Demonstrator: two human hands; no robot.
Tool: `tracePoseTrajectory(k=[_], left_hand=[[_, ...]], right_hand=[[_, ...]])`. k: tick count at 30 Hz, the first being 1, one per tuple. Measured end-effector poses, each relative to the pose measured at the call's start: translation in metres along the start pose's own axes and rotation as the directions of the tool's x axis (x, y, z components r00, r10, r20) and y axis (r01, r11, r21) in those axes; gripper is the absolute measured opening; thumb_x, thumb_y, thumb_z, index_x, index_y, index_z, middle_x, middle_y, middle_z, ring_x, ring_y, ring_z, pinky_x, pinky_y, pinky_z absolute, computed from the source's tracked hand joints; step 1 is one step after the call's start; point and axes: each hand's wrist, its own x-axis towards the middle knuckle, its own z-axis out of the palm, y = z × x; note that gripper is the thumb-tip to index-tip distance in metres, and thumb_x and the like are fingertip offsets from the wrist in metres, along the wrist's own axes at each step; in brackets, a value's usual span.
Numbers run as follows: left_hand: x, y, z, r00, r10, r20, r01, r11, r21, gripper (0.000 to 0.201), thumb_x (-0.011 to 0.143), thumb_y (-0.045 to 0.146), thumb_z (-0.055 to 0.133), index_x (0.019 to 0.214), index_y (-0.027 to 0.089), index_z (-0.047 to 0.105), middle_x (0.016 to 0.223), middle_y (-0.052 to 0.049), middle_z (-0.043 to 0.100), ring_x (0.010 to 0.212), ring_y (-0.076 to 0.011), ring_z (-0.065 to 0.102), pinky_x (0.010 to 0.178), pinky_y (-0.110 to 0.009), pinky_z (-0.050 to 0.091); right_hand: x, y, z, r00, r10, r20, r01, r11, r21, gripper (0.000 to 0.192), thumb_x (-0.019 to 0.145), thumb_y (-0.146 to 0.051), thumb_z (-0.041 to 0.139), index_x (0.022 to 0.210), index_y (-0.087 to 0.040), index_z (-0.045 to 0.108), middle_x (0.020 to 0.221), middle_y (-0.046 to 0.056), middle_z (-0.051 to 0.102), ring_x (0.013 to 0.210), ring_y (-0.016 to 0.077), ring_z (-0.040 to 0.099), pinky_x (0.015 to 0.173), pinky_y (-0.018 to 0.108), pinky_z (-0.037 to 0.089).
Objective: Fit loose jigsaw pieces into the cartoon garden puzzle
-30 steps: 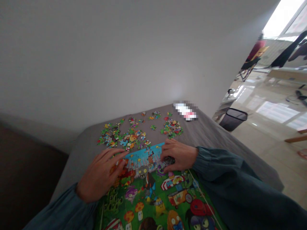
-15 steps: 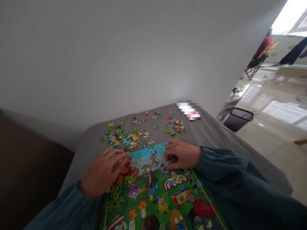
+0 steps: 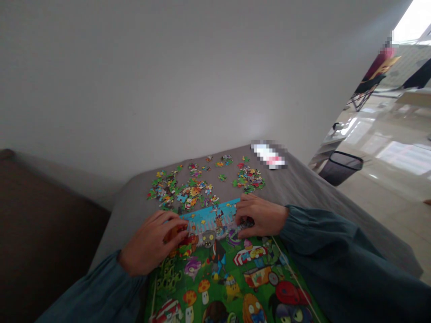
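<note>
A colourful cartoon jigsaw puzzle [image 3: 222, 264] lies in front of me, with a blue sky strip along its far edge and a grey zombie figure near its middle. Over its upper left corner rests my left hand [image 3: 153, 242], thumb and forefinger apart, with nothing visible between them. My right hand [image 3: 261, 216] touches the upper right part of the puzzle. Its fingers bend over the far edge, while the thumb stands apart lower down on the picture; the surface under the palm is hidden. Just beyond the far edge are scattered loose puzzle pieces [image 3: 193, 193].
Another heap of loose pieces [image 3: 251, 178] lies farther right on the grey cloth [image 3: 303, 193]. A blurred-out phone-like object [image 3: 269, 154] sits near the wall [image 3: 188, 80]. On the floor to the right stands a dark mesh bin [image 3: 340, 168].
The whole view has shifted slightly, so things appear a little farther right. My left hand's fingers have bent a bit more over the puzzle corner; my right hand keeps its place.
</note>
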Motion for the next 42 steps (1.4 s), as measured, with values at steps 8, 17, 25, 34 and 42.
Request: tracePoseTrajectory(k=[8, 17, 25, 34, 42], left_hand=[[-0.001, 0.003, 0.007, 0.999, -0.018, -0.037, 0.021, 0.998, 0.067, 0.048, 0.084, 0.057, 0.054, 0.127, 0.034, 0.056, 0.129, -0.004, 0.054, 0.117, -0.0267, 0.047, 0.098, -0.043, 0.04], [0.004, 0.002, 0.015, 0.998, -0.061, -0.007, 0.061, 0.998, 0.015, 0.043, 0.086, 0.057, 0.051, 0.118, 0.029, 0.061, 0.126, -0.005, 0.056, 0.116, -0.0261, 0.047, 0.098, -0.043, 0.039], [0.003, -0.004, 0.014, 0.998, -0.058, 0.004, 0.059, 0.997, -0.055, 0.041, 0.082, 0.058, 0.056, 0.111, 0.031, 0.064, 0.126, -0.004, 0.055, 0.117, -0.0269, 0.046, 0.098, -0.045, 0.038], [0.006, -0.006, 0.014, 0.995, -0.1, -0.018, 0.099, 0.993, -0.064, 0.038, 0.08, 0.057, 0.058, 0.103, 0.028, 0.067, 0.124, -0.005, 0.056, 0.117, -0.0274, 0.045, 0.099, -0.046, 0.037], [0.009, -0.004, 0.014, 0.986, -0.151, -0.065, 0.145, 0.985, -0.093, 0.038, 0.077, 0.057, 0.062, 0.097, 0.026, 0.067, 0.124, -0.005, 0.057, 0.118, -0.0281, 0.045, 0.099, -0.049, 0.037]], right_hand=[[0.0, -0.002, -0.004, 0.999, -0.021, -0.043, 0.022, 1.0, 0.004, 0.036, 0.077, -0.05, 0.068, 0.088, -0.016, 0.067, 0.081, 0.005, 0.062, 0.082, 0.0187, 0.047, 0.074, 0.031, 0.034], [-0.001, -0.001, -0.002, 0.998, -0.03, -0.05, 0.029, 0.999, -0.017, 0.036, 0.079, -0.05, 0.065, 0.092, -0.016, 0.066, 0.083, 0.005, 0.062, 0.083, 0.0188, 0.046, 0.076, 0.032, 0.033], [-0.001, -0.003, -0.003, 0.999, -0.025, -0.048, 0.023, 0.999, -0.031, 0.039, 0.079, -0.052, 0.065, 0.095, -0.016, 0.067, 0.083, 0.006, 0.062, 0.083, 0.0199, 0.047, 0.074, 0.032, 0.034], [0.0, -0.004, -0.003, 0.999, -0.018, -0.042, 0.016, 0.999, -0.043, 0.039, 0.079, -0.052, 0.064, 0.096, -0.016, 0.068, 0.084, 0.007, 0.063, 0.084, 0.0207, 0.047, 0.075, 0.033, 0.034], [-0.001, -0.004, -0.004, 0.999, -0.021, -0.04, 0.019, 0.999, -0.039, 0.039, 0.079, -0.052, 0.064, 0.097, -0.016, 0.068, 0.084, 0.007, 0.063, 0.084, 0.0206, 0.047, 0.075, 0.033, 0.034]])
